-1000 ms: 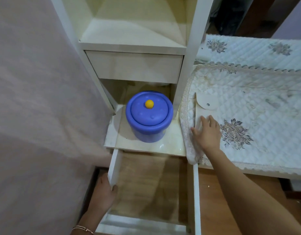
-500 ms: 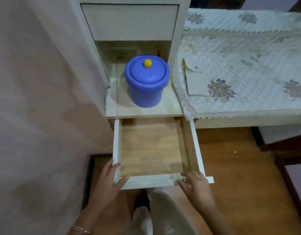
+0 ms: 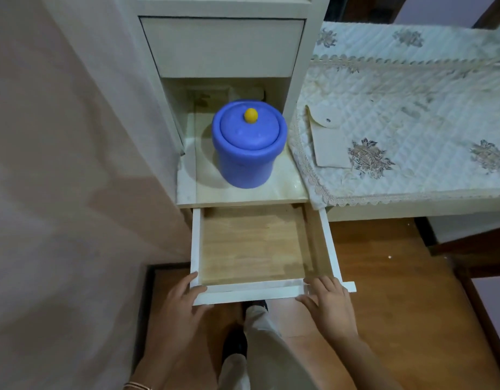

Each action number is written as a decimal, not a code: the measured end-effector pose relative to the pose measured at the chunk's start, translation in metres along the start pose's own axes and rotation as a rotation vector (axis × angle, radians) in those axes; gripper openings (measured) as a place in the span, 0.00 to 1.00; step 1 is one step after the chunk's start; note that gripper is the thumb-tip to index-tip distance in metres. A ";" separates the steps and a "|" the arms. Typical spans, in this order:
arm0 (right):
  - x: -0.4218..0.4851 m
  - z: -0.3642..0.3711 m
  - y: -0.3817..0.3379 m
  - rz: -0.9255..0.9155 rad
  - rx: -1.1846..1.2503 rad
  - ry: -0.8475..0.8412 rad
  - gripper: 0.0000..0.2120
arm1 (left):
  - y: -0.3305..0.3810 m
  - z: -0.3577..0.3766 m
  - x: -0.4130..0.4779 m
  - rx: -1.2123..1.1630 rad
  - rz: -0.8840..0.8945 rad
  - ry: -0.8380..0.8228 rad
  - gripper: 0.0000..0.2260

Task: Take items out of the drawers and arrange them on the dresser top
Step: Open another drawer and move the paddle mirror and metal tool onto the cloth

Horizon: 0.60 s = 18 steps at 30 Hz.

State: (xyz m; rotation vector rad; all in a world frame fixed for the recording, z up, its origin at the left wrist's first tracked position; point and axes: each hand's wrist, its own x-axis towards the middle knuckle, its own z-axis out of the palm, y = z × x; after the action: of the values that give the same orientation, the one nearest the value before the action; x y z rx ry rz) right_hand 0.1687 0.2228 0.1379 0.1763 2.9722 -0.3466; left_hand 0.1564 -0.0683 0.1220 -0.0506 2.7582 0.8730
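Drawer (image 3: 251, 290): standing pulled out, showing its wooden floor.
Blue jar (image 3: 247, 161): sitting lidded on the dresser top (image 3: 285, 191), well apart from both hands.
Left hand (image 3: 178, 308): clasping the drawer's front-left corner.
Right hand (image 3: 330, 308): clasping its front-right corner.

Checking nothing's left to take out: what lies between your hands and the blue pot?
Head view: only the open drawer, its wooden bottom bare, then the front edge of the shelf the blue pot stands on.

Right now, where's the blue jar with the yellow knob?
Head view, centre: the blue jar stands on the cream dresser surface, just behind the open drawer, under the closed drawer, with the quilted cloth to its right.
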 end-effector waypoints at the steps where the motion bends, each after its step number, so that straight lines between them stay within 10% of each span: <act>1: 0.011 -0.003 -0.004 0.003 0.003 -0.001 0.12 | 0.002 -0.001 0.010 0.037 0.004 0.038 0.13; 18: 0.145 0.002 -0.011 -0.054 0.175 0.098 0.13 | 0.056 -0.002 0.127 -0.073 -0.207 0.220 0.06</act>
State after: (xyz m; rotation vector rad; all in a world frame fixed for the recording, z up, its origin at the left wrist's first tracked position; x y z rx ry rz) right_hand 0.0247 0.2264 0.1155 0.1357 3.0459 -0.6227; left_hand 0.0267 -0.0184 0.1244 -0.4634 2.8507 0.9622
